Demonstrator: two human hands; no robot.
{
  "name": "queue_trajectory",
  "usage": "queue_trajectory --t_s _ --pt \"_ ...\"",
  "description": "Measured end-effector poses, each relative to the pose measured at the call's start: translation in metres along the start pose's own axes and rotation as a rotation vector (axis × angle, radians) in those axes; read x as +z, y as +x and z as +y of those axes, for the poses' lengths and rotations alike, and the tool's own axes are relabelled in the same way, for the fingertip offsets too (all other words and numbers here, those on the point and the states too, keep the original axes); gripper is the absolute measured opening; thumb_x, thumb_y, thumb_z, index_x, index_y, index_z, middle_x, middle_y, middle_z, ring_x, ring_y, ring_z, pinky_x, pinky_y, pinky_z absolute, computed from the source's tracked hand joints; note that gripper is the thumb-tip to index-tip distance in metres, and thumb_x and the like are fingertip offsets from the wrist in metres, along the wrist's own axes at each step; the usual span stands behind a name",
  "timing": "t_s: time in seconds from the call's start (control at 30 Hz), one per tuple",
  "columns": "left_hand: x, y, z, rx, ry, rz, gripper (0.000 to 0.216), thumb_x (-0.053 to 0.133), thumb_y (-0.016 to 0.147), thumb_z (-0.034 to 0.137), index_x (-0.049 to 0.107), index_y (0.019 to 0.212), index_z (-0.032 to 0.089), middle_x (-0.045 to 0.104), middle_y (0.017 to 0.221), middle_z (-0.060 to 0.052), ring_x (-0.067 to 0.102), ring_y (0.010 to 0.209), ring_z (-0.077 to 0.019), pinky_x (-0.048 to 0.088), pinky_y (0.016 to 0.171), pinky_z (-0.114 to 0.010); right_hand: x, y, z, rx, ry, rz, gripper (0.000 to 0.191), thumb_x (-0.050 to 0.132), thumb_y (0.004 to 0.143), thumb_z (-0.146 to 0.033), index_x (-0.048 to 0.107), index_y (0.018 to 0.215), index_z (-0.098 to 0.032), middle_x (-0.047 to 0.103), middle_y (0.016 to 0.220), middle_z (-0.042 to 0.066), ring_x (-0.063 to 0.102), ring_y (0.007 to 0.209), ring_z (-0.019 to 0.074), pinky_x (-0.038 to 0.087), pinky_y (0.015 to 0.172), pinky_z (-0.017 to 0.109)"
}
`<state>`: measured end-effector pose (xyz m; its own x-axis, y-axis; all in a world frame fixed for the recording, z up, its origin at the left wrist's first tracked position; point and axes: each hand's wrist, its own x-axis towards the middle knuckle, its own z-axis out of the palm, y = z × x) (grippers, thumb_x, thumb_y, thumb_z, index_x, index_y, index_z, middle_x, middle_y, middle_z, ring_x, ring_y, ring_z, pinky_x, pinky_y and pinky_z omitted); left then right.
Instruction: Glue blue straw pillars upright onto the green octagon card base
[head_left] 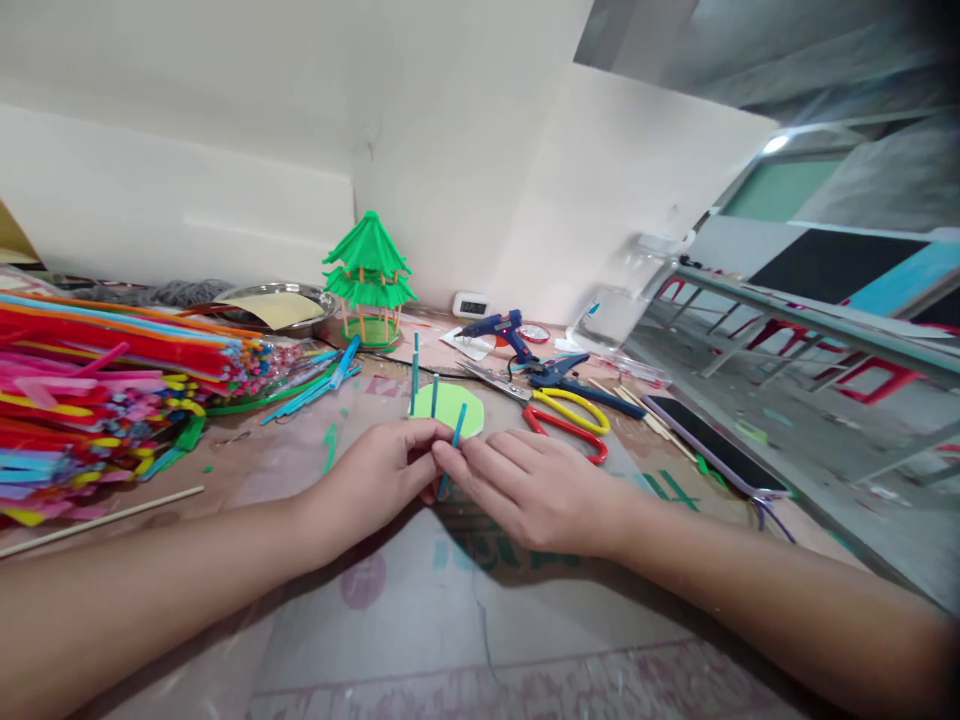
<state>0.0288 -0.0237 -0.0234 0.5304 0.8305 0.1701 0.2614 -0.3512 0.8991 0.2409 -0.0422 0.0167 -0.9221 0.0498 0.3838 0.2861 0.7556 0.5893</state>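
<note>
My left hand and my right hand meet over the table, fingertips closed around a thin blue stick. The stick leans slightly, its upper end showing above my fingers and its lower end below them. Just beyond my fingertips lies a light green, many-sided base. Two more blue sticks, one at the left edge and one nearer the middle, stand upright on it. My hands hide the near edge of the base, so I cannot tell whether the held stick touches it.
Colourful pipe cleaners pile up at left, near a wooden stick. Behind stand a green pavilion model and a timer. A glue gun, scissors, pliers and a phone lie at right.
</note>
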Motion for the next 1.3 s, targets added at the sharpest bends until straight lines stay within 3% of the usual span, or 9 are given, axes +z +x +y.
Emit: queue_trajectory --t_s 0.23,0.37,0.43,0.57,0.63,0.73,0.87,1.07,1.3 --pt "0.001 -0.002 0.007 0.036 -0.113 -0.047 0.021 0.058 0.09 0.037 0.066 0.087 0.018 0.066 0.08 0.0 0.058 0.072 -0.014 0.048 0.066 -0.024 -0.001 0.0 0.006 0.018 -0.056 0.016 0.026 0.046 0.104 -0.01 0.071 0.106 -0.004 0.073 0.086 0.011 0.062 0.074 0.02 0.052 0.065 0.034" --pt "-0.004 -0.007 0.02 0.064 0.024 -0.007 0.03 0.054 0.095 0.043 0.068 0.085 0.019 0.068 0.077 0.0 0.061 0.072 -0.0149 0.046 0.063 -0.024 -0.01 -0.006 0.019 0.01 -0.034 0.065 0.022 0.048 0.104 -0.011 0.068 0.108 -0.005 0.073 0.085 0.012 0.063 0.073 0.0207 0.052 0.063 0.034" --pt "-0.013 -0.009 0.024 0.124 0.237 0.072 0.038 0.05 0.097 0.043 0.065 0.073 0.018 0.065 0.068 0.0 0.058 0.065 -0.0142 0.041 0.06 -0.025 -0.017 -0.01 0.025 0.144 0.038 0.148 0.019 0.05 0.102 -0.009 0.066 0.111 -0.009 0.074 0.092 0.013 0.066 0.08 0.0214 0.055 0.069 0.035" --pt "-0.033 -0.009 0.021 0.285 0.581 0.203 0.038 0.047 0.093 0.034 0.051 0.059 0.019 0.052 0.056 0.001 0.048 0.056 -0.0125 0.034 0.058 -0.027 -0.03 -0.015 0.029 0.628 0.354 0.361 0.017 0.058 0.1 -0.014 0.067 0.112 -0.023 0.075 0.101 0.008 0.072 0.087 0.0206 0.059 0.075 0.036" --pt "-0.04 -0.007 0.014 0.276 0.613 0.28 0.032 0.048 0.092 0.034 0.052 0.064 0.02 0.055 0.06 0.001 0.051 0.059 -0.0132 0.037 0.059 -0.026 -0.03 -0.015 0.028 0.8 0.531 0.422 0.012 0.058 0.103 -0.023 0.068 0.11 -0.025 0.074 0.098 0.006 0.071 0.079 0.0184 0.058 0.068 0.034" --pt "-0.043 -0.002 0.002 0.205 0.598 0.33 0.021 0.05 0.091 0.036 0.064 0.088 0.02 0.062 0.07 0.002 0.056 0.062 -0.014 0.04 0.061 -0.025 -0.021 -0.012 0.028 0.938 0.745 0.401 0.015 0.058 0.104 -0.032 0.068 0.104 -0.022 0.071 0.086 0.003 0.063 0.065 0.0135 0.053 0.059 0.029" --pt "-0.038 0.002 -0.01 0.141 0.704 0.233 0.034 0.051 0.092 0.032 0.071 0.115 0.018 0.071 0.078 -0.001 0.061 0.067 -0.0175 0.042 0.065 -0.028 0.003 -0.007 0.032 1.013 0.92 0.288 0.018 0.06 0.101 -0.033 0.066 0.094 -0.018 0.06 0.07 -0.003 0.05 0.057 0.0093 0.041 0.053 0.024" --pt "-0.037 0.01 -0.021 0.193 0.831 0.038 0.035 0.049 0.099 0.034 0.077 0.108 0.016 0.078 0.099 -0.011 0.068 0.088 -0.0268 0.045 0.077 -0.036 0.036 -0.004 0.036 1.012 1.01 0.221 0.027 0.061 0.097 -0.034 0.053 0.077 -0.019 0.045 0.067 -0.006 0.041 0.06 0.0093 0.034 0.058 0.026" --pt "-0.038 0.01 -0.025 0.275 0.751 -0.007 0.032 0.051 0.098 0.036 0.077 0.106 0.019 0.079 0.095 -0.008 0.069 0.086 -0.0251 0.047 0.078 -0.037 0.034 -0.009 0.023 0.953 0.928 0.206 0.024 0.059 0.101 -0.035 0.054 0.082 -0.02 0.054 0.071 -0.003 0.049 0.065 0.0118 0.038 0.061 0.027"
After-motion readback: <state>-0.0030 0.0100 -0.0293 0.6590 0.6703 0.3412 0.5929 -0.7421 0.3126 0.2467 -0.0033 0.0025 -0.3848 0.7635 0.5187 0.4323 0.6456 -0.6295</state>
